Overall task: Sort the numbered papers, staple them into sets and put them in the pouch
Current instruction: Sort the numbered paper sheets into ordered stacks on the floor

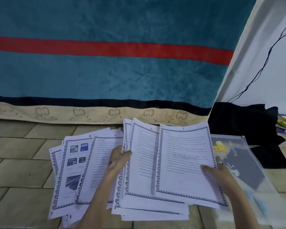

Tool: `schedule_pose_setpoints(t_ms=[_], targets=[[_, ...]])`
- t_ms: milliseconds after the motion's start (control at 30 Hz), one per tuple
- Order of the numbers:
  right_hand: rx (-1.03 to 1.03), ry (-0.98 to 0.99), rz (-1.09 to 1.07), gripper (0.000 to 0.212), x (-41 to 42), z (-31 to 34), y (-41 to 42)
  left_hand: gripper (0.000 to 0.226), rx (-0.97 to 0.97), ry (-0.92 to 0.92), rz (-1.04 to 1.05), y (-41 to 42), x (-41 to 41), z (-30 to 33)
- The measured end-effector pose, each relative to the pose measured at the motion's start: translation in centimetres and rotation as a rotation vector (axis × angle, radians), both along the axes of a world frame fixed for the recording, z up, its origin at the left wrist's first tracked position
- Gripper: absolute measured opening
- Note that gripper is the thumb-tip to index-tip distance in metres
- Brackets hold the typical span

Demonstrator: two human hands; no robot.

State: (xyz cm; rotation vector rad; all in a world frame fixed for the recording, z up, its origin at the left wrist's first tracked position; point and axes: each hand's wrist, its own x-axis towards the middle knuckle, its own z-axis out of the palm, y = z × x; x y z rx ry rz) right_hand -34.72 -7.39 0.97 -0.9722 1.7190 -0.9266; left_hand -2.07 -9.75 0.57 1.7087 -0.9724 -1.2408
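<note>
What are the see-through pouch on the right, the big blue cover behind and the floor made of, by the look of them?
The pouch looks like thin clear plastic: glossy, its contents showing through. The blue cover seems a plush fabric, matt with a brushed nap and creases. The floor looks like glazed tile, beige slabs with dark joints and a faint sheen.

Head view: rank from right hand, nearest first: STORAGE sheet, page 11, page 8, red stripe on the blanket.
From the right hand:
1. STORAGE sheet, under its fingers, right of the stack.
2. Page 11, left, beyond the left hand.
3. Page 8, farther left.
4. Red stripe, far up on the blanket.
</note>
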Motion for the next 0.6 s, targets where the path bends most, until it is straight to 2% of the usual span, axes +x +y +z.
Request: schedule_pose_setpoints(t_ms=[100,133,233,300,400,500,533,567,600], targets=[[-0.002,0.359,-0.041,0.015,-2.4,0.4,0.4,0.026,-0.046,0.004,0.058,0.7,2.8,0.2],[0.024,0.443,-0.054,0.018,-3.0,0.1,0.4,0.035,-0.029,-0.004,0.075,1.0,3.7,-0.1],[0.048,0.511,-0.118,0.032,-3.6,-0.8,0.5,0.057,0.058,-0.032,0.102,1.2,5.7,-1.9],[0.055,0.519,-0.142,0.042,-3.2,-1.3,0.6,0.062,0.096,-0.039,0.089,1.4,6.1,-2.9],[0.082,0.588,-0.091,0.067,-2.6,-1.6,0.8,0.062,0.102,-0.052,0.09,1.4,6.3,-3.6],[0.135,0.943,-0.079,0.071,-1.1,-0.8,0.5,0.054,0.096,-0.069,0.077,1.9,6.2,-3.3],[0.064,1.02,-0.093,0.066,0.2,-0.5,0.3,0.059,0.099,-0.045,0.067,2.0,6.2,-3.2],[-0.063,1.005,-0.073,0.057,2.1,0.0,0.2,0.066,0.103,-0.022,0.058,2.3,6.0,-2.8],[-0.194,0.889,-0.003,0.047,4.6,0.7,0.2,0.071,0.093,0.002,0.061,2.4,5.8,-2.5]])
